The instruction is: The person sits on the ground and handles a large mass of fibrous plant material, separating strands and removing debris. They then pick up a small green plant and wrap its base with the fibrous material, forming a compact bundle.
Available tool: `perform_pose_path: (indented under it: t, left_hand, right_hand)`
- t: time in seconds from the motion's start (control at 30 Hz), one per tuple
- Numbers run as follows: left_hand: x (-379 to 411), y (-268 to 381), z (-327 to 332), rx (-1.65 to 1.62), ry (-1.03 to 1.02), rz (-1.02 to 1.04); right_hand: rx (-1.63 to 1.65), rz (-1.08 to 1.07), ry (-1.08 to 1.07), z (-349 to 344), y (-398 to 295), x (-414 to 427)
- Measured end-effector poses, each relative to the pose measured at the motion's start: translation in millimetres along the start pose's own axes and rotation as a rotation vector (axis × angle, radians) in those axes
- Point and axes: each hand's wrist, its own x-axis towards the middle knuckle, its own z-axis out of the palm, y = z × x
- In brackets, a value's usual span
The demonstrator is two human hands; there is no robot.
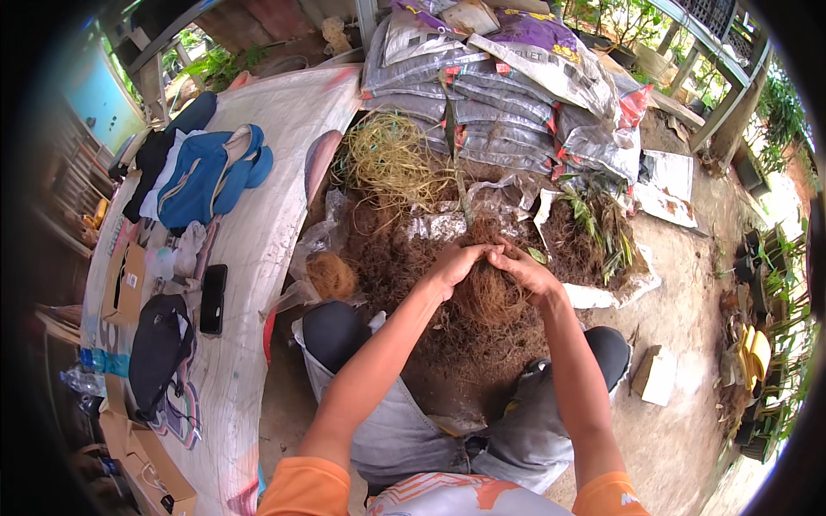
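My left hand (459,266) and my right hand (526,266) meet around a ball of brown coconut fibre (492,297), their fingertips close together at its upper part. A long, narrow green leaf (459,174) rises from the fibre towards the stacked sacks. Beneath my hands lies a heap of loose brown fibre and soil (400,271). Another wad of orange-brown fibre (330,275) rests on clear plastic to the left. Uprooted plants with matted roots (597,238) lie on an opened sack at the right, and a tangle of yellow-green twine (390,158) sits beyond the heap.
Stacked plastic sacks (503,109) stand ahead. On the left, a covered low platform (258,258) holds a blue bag (210,174), a phone (213,298), a black pouch (161,355) and cardboard boxes (122,284). A pale block (655,375) lies on the right floor, near potted plants (784,322).
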Motion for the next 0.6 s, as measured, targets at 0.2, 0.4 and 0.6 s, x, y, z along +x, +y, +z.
perform_pose_path:
  t: [0.2,0.4,0.6]
  left_hand:
    - [-11,15,-6,-0.094,0.071,-0.063]
    - [-21,43,-26,-0.154,0.079,-0.033]
    - [-34,84,-75,0.211,0.481,0.186]
  right_hand:
    - [-0.014,0.148,0.022,22,-29,-9]
    - [0.187,0.001,-0.162,29,-29,18]
    - [0.315,-0.116,-0.024,28,-37,38]
